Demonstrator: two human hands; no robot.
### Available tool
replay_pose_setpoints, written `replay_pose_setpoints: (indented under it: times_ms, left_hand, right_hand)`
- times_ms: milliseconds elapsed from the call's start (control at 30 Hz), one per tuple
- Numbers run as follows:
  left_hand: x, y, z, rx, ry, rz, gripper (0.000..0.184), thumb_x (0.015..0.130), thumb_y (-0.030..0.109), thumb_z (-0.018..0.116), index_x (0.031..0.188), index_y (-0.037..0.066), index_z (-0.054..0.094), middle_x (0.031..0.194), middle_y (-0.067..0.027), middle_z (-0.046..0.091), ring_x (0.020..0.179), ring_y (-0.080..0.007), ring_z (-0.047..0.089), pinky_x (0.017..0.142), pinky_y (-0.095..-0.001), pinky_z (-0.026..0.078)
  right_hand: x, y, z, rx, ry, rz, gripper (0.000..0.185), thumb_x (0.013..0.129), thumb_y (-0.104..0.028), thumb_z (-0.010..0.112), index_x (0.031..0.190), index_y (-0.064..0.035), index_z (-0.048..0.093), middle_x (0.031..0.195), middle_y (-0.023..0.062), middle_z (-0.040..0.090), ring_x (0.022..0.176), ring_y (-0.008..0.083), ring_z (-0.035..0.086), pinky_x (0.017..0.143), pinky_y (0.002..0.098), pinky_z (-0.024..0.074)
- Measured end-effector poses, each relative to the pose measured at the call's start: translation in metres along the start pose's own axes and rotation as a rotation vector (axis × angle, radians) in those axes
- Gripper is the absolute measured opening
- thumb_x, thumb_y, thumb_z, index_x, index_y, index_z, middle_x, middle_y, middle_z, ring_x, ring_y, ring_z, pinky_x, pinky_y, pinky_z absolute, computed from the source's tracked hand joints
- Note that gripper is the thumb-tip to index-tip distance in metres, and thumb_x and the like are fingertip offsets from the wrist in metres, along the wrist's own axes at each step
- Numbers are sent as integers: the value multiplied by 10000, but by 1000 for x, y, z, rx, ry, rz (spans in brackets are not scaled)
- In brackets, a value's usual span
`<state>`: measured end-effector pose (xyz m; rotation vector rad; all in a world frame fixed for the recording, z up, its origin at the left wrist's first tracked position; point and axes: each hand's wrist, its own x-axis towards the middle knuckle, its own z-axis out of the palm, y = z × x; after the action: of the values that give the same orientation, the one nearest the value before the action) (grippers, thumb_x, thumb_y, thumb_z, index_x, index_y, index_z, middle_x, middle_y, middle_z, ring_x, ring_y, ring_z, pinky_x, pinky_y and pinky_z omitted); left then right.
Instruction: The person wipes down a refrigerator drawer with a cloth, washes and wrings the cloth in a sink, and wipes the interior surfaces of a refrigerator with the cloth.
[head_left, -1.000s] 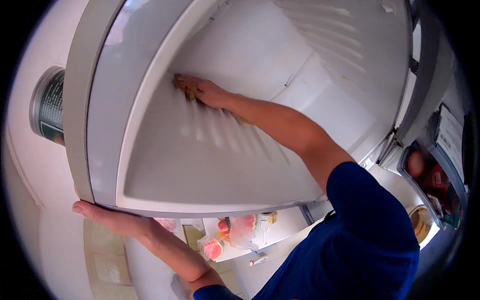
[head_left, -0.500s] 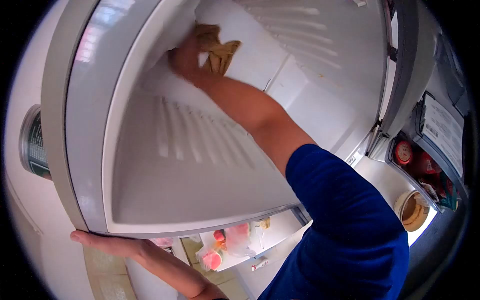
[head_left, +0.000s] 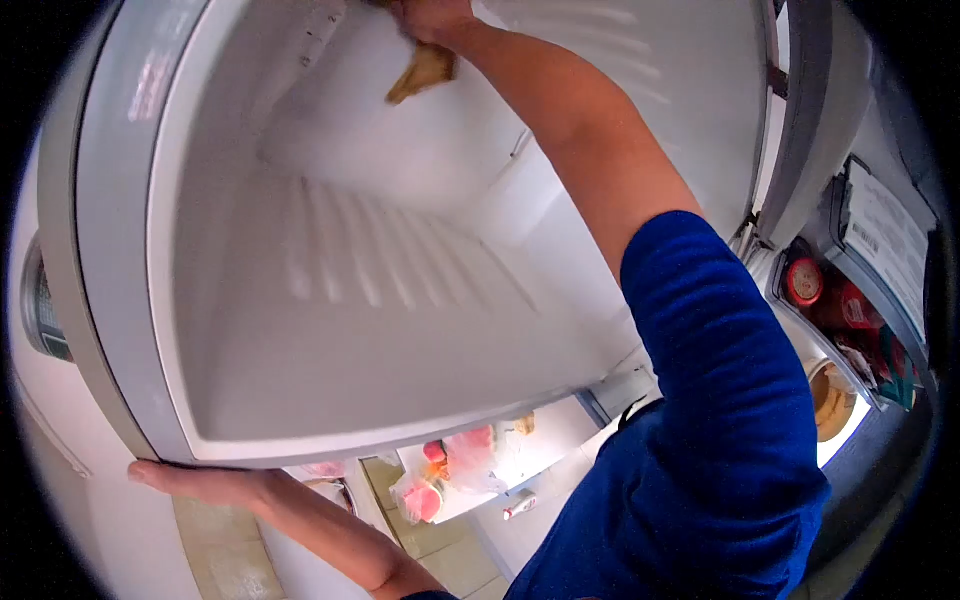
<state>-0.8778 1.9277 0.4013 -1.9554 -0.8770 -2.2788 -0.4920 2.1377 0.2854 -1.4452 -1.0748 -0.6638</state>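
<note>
My right hand (head_left: 434, 16) reaches deep into the white compartment of a fridge (head_left: 330, 375), at the top of the view. It is closed on a yellow-brown cloth (head_left: 424, 74), which hangs below the fingers against the inner wall. The upper part of this hand is cut off by the frame edge. My left hand (head_left: 205, 482) lies with fingers stretched out against the lower left corner of the fridge's grey outer edge (head_left: 120, 300). Nothing shows in it.
Ribbed side walls line the compartment. At right, an open door (head_left: 885, 270) carries red-lidded jars (head_left: 803, 282) and packets. A round tub (head_left: 832, 400) stands below it. Bagged fruit (head_left: 465, 460) lies on a white surface beneath. A dark can (head_left: 45, 310) is at far left.
My right hand has moved up with the cloth along the inner wall. The view has shifted a little; my left hand stays at the fridge's edge.
</note>
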Motion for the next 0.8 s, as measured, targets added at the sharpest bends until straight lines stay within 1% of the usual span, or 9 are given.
replay_pose_setpoints:
  times_ms: [167, 333, 367, 433, 567, 600, 633, 667, 800]
  left_hand:
    - [-5, 6, 4, -77, -26, -80, 887, 949, 666, 337, 1513, -14, 258, 1573, -196, 232, 1434, -342, 273, 1179, -447, 258]
    - [-11, 13, 7, 19, 1, -79, 872, 965, 653, 297, 1516, -20, 243, 1569, -215, 229, 1428, -360, 279, 1179, -446, 264]
    - [-10, 12, 5, 11, 4, -82, 872, 965, 653, 297, 1516, -20, 243, 1569, -215, 229, 1428, -360, 279, 1179, -446, 264]
    - [-4, 7, 3, -6, 20, -75, 874, 961, 656, 300, 1520, -13, 241, 1569, -216, 231, 1429, -366, 277, 1177, -450, 267]
    - [-7, 8, 7, -109, 11, -130, 880, 950, 651, 354, 1521, -9, 240, 1580, -180, 220, 1432, -337, 277, 1169, -468, 282]
    - [-5, 9, 7, -118, 11, -121, 880, 950, 651, 354, 1521, -9, 240, 1580, -180, 220, 1432, -337, 277, 1169, -468, 282]
    - [-7, 11, 11, -127, 35, -132, 870, 954, 642, 354, 1520, -8, 243, 1580, -176, 223, 1428, -337, 284, 1167, -470, 286]
    - [-9, 13, 13, -128, 61, -150, 860, 958, 634, 355, 1520, -7, 246, 1579, -172, 226, 1424, -338, 290, 1164, -471, 291]
    - [-10, 15, 15, -102, 81, -107, 835, 969, 610, 357, 1520, -8, 246, 1578, -158, 233, 1422, -329, 294, 1169, -465, 283]
  right_hand:
    - [12, -35, 25, -30, 329, 135, 368, 922, -210, 500, 1214, -24, 624, 1303, 190, 566, 1238, 350, 503, 1031, 445, 434]
    - [-26, -75, 61, -77, 324, 62, 378, 903, -194, 512, 1204, 7, 622, 1358, 205, 526, 1291, 357, 456, 1053, 443, 411]
    - [-38, -61, 74, -101, 120, -226, 435, 917, -212, 493, 1306, -24, 548, 1401, 175, 505, 1327, 361, 433, 1073, 491, 390]
    - [-37, -31, 72, -132, -86, -503, 507, 931, -230, 474, 1407, -55, 474, 1445, 145, 484, 1363, 365, 409, 1094, 538, 369]
    - [5, 37, 45, -5, 124, -260, 478, 945, -261, 485, 1409, -150, 499, 1538, 100, 362, 1396, 265, 381, 1094, 381, 414]
    - [11, 48, 18, 40, 129, -202, 504, 923, -245, 499, 1409, -109, 493, 1522, 106, 381, 1382, 275, 394, 1069, 386, 438]
    - [20, 63, 12, -231, 105, -114, 510, 903, -214, 503, 1384, -44, 497, 1502, 127, 395, 1377, 292, 390, 1043, 396, 458]
    - [25, 69, 13, -228, 108, -122, 510, 903, -214, 503, 1384, -44, 497, 1502, 127, 395, 1377, 292, 390, 1043, 396, 458]
    - [-10, 83, 48, 27, 351, 102, 521, 921, -137, 463, 1416, 24, 426, 1502, 199, 360, 1396, 347, 334, 1158, 395, 308]
